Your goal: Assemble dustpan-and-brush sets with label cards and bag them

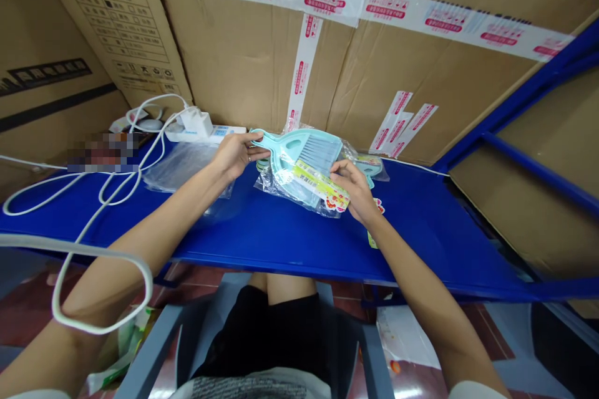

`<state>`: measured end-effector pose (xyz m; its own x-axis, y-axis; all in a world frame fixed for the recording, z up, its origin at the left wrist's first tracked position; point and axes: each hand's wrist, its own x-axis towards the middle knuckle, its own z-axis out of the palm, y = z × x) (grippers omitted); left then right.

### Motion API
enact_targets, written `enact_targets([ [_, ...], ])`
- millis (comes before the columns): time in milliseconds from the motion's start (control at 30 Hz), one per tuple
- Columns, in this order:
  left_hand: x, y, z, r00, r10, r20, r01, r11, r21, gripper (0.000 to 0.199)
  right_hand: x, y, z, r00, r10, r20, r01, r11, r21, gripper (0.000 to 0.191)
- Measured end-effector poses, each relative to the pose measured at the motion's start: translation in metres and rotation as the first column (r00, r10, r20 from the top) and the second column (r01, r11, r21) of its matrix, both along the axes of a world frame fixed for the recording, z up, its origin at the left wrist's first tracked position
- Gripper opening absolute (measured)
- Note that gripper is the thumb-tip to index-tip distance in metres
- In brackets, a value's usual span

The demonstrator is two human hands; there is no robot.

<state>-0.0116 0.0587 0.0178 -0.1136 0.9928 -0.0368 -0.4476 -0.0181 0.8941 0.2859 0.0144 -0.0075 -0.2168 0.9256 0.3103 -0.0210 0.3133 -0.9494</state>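
Observation:
A light-blue hand brush (296,144) with grey-blue bristles lies against a matching dustpan (282,176). My left hand (234,154) is closed on their handle ends, thumb on top. Across the bristles and pan slants a yellow-green printed card label (314,182) with red figures at its lower end. My right hand (354,192) pinches the label near its right end, fingers curled over it. Beneath the set is crinkled clear plastic packaging (266,183), and another light-blue packaged piece (370,168) shows behind my right hand.
Clear plastic bags (175,168) lie left on the blue table (290,243). A white power strip (224,132) with a plugged-in adapter (195,121) stands behind. White cable (105,252) loops over the left side and my left forearm. Cardboard (243,62) walls the back; a blue metal frame (528,165) rises right.

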Motion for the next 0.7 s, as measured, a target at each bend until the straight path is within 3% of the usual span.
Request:
enact_targets([
  [100,-0.0004,0.0005,-0.0003,1.000,0.000,0.005,0.000,1.000,0.000,0.008,0.0008,0.0012,-0.0010,1.000,0.004,0.020,-0.005,0.998,0.055,0.029],
  [233,-0.0022,0.0009,0.0019,1.000,0.011,0.002,-0.011,1.000,-0.025,0.008,0.0032,0.0029,-0.0024,0.997,0.072,0.016,-0.073,0.997,0.016,0.040],
  [467,-0.0042,0.0002,0.0060,1.000,0.020,-0.001,-0.020,1.000,-0.020,0.009,0.0052,0.0045,-0.0034,0.991,0.129,-0.032,-0.129,0.992,-0.004,0.042],
  [700,-0.0011,-0.0024,0.0058,1.000,0.001,-0.003,-0.001,1.000,-0.007,0.008,0.0028,0.0020,-0.0037,0.998,0.070,-0.002,-0.070,0.997,-0.011,0.046],
])
